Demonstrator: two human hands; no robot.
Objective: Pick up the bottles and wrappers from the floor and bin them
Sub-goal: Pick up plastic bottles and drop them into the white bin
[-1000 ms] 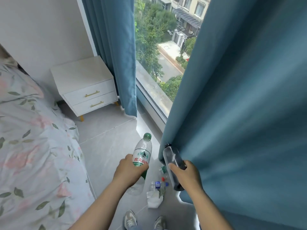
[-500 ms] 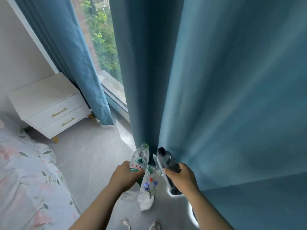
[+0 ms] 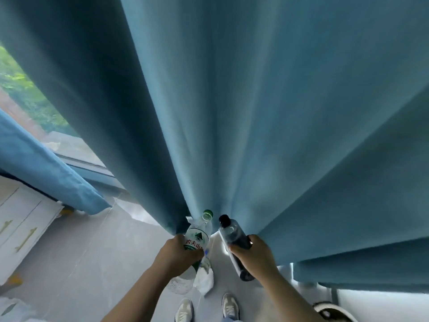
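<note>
1 wrapper [image 3: 205, 278]: lay crumpled on floor [image 3: 92, 263].
Left hand [image 3: 178, 254]: clasped clear bottle [image 3: 197, 238] at label.
Right hand [image 3: 253, 254]: clasped dark bottle [image 3: 232, 233] mid-body.
Best move: likely binning both first, grips firm.

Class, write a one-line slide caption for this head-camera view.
Beside a blue curtain, the left hand grips a clear green-capped bottle and the right hand grips a dark bottle.

A heavy teal-blue fabric curtain [image 3: 267, 117] fills most of the frame, hanging in folds to a pale grey tiled floor [image 3: 92, 256]. Upper left: a daylit window pane [image 3: 21, 96] showing green foliage. Lower left edge: a white drawer cabinet [image 3: 25, 219] with brass bar handles.
</note>
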